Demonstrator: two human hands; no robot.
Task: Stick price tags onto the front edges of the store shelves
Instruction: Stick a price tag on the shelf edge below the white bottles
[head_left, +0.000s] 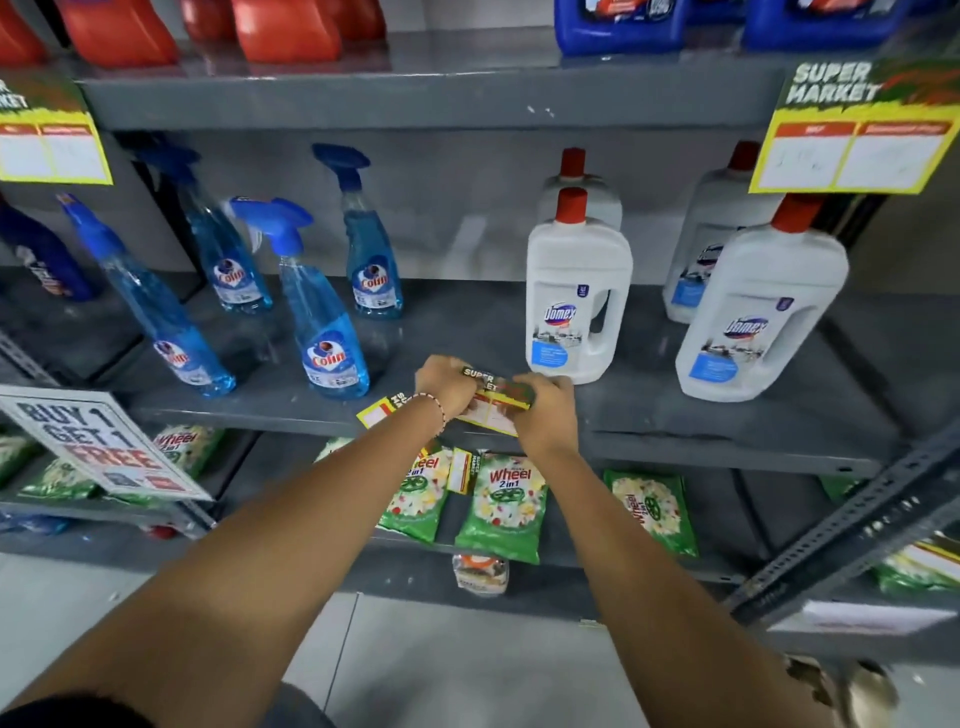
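- Grey metal shelves (467, 104) fill the view, with a pale tiled floor (441, 670) below and a slotted upright (852, 519) at the right.
- On the middle shelf (291, 410) stand blue spray bottles (322, 312) labelled "Colin" at the left and white red-capped jugs (576, 291) labelled "Domex" at the right.
- Lower down lie green packets (504, 504) reading "Wheel 2in1"; red bottles (285, 31) and blue jugs (623, 26) sit on top.
- Yellow cards printed "SUPER MARKET" (852, 130) hang from the upper edge; a sign (98, 447) at the left reads "BUY 1 GET 1 FREE".
- The left hand (447, 382) and right hand (545, 410) both pinch one price tag (493, 400) at the middle shelf's front edge, left grip on its top corner, right grip over its right end.
- Whether the tag is touching the edge is hard to say.
- A second tag (382, 410) pokes out beside the left wrist, which wears a beaded bracelet (434, 405).
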